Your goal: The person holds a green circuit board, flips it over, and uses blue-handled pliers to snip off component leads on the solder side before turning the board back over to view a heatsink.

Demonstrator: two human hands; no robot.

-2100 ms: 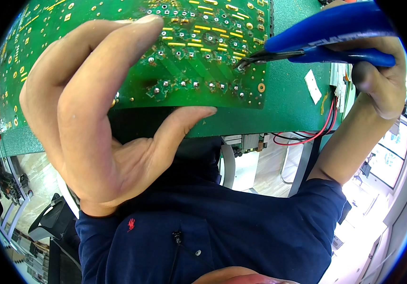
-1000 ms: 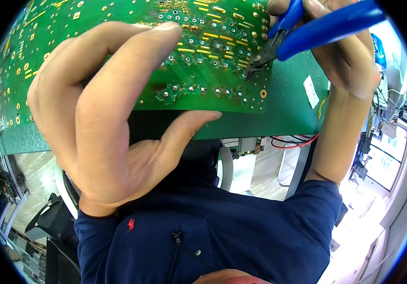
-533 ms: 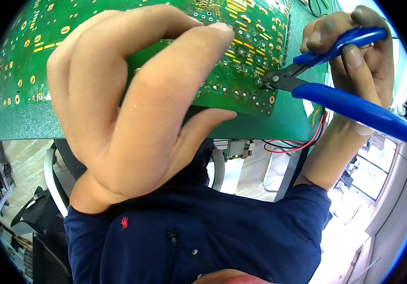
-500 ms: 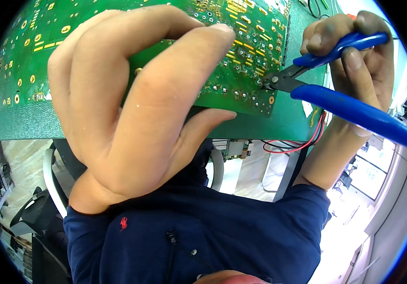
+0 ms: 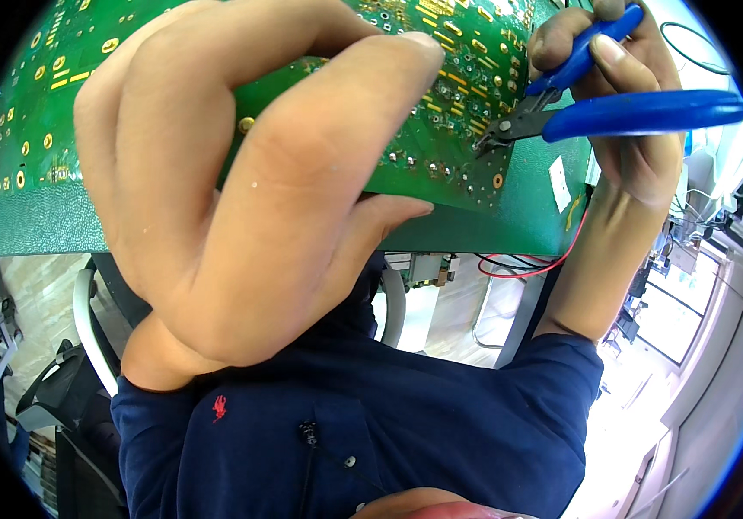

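Note:
A large green circuit board [image 5: 466, 192] with gold pads and solder joints lies before me. My left hand [image 5: 216, 190] is curled over it. Its bent fingers cover part of the board, and its thumb lies along the near edge, so it appears to grip the board there. Where the fingertips touch is partly hidden. My right hand [image 5: 626, 73] is closed on a pair of side cutters [image 5: 639, 115] with blue handles, which stand spread apart. Their dark jaws reach down to the board near its right corner, by a row of solder joints. Whether a lead is between the jaws cannot be made out.
The board rests on a green mat [image 5: 440, 233]. Right of it lies a small white paper scrap [image 5: 559, 183]. Red and black wires [image 5: 518, 266] hang at the mat's near edge. A chair arm [image 5: 89, 324] and a black bag [image 5: 56, 381] are at lower left.
The side cutters have swung so their lower handle lies nearly level, and my right hand has moved up and left. The jaws stay near the same corner. My left hand has shifted slightly.

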